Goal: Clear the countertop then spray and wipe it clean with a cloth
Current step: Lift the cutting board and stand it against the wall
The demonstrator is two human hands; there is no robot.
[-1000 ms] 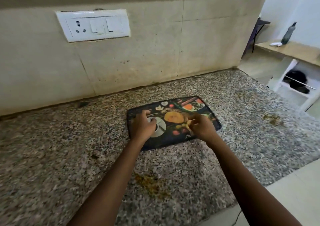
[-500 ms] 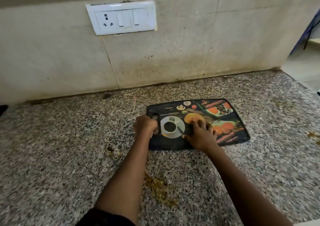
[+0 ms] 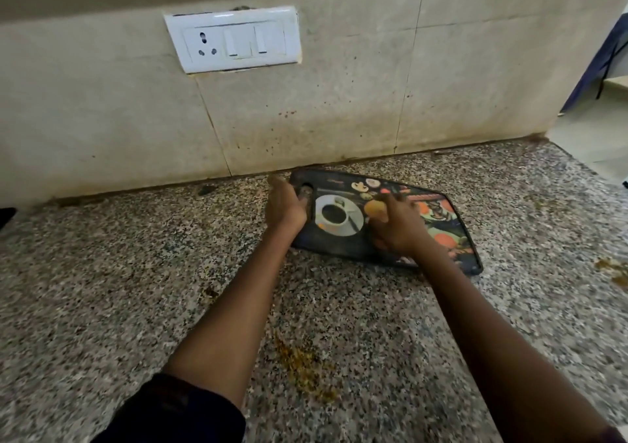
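A dark cutting board point(image 3: 343, 235) printed with a coffee cup and fruit lies on the speckled granite countertop point(image 3: 102, 289), its far edge close to the tiled wall. My left hand point(image 3: 283, 206) grips the board's left end at the handle hole. My right hand point(image 3: 396, 225) lies on the board's middle with fingers curled over the print, holding its near edge. The board looks slightly tilted, near edge raised. No cloth or spray bottle is in view.
Yellow-brown spills mark the counter: one near me point(image 3: 302, 364), one at the right point(image 3: 611, 267). A white switch plate point(image 3: 232, 38) sits on the stained wall. The counter's right end drops off to a floor point(image 3: 591, 136).
Both hands have pushed the board away from me toward the wall. The left hand has shifted onto the handle hole. My view has swung left and down.
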